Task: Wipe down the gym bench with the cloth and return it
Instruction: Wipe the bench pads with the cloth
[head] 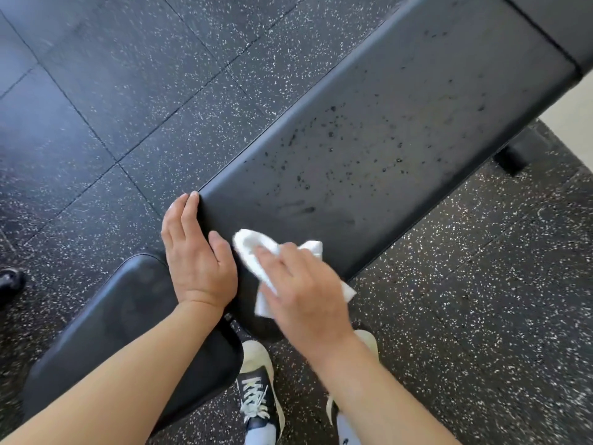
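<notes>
My right hand (298, 284) presses the white cloth (256, 252) flat, fingers spread, near the bench (385, 139) end; my left hand (195, 252), seemingly open, steadies its corner.

Left hand (198, 258): palm down, fingers straight and together, thumb spread apart toward the right hand.
Left forearm: bare, reaching in from the lower left.
Right hand (303, 284): palm down, fingers extended and slightly blurred.
Right forearm: bare, reaching in from the lower right.
</notes>
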`<state>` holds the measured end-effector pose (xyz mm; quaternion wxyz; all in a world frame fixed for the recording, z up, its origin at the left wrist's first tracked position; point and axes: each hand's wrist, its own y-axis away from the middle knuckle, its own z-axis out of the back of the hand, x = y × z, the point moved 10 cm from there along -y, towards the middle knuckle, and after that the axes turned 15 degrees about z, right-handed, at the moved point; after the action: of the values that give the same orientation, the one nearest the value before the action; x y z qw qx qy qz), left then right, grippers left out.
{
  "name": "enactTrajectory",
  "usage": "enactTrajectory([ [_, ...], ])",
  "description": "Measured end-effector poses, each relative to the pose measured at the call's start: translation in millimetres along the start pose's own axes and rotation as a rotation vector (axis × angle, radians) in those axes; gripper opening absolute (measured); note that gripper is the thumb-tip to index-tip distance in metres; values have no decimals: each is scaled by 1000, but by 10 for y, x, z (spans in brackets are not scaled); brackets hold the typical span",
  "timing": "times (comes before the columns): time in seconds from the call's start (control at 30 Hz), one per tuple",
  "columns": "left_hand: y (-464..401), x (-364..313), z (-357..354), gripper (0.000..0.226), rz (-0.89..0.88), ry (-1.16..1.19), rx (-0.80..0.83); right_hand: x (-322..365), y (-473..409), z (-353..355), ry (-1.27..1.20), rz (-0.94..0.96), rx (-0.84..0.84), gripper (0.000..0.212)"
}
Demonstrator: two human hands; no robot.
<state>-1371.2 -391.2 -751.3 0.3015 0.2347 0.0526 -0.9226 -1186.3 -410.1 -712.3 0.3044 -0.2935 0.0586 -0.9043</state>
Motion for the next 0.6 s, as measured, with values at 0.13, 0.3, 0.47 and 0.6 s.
enactTrajectory([
  [0.13, 5, -25, 34, 64, -2, 16, 3, -621, 382, 471, 111, 8, -3, 42],
  [0.3, -13, -19, 39, 65, 11, 8, 20, -521, 191, 387, 117, 78, -35, 30],
  [0.47, -32, -4, 41, 65, 11, 9, 40, -222, -611, -86, 137, 171, 8, 27],
  [0.6, -37, 20, 36, 67, 24, 9, 53, -164, -1240, -345, 142, 132, 4, 25],
])
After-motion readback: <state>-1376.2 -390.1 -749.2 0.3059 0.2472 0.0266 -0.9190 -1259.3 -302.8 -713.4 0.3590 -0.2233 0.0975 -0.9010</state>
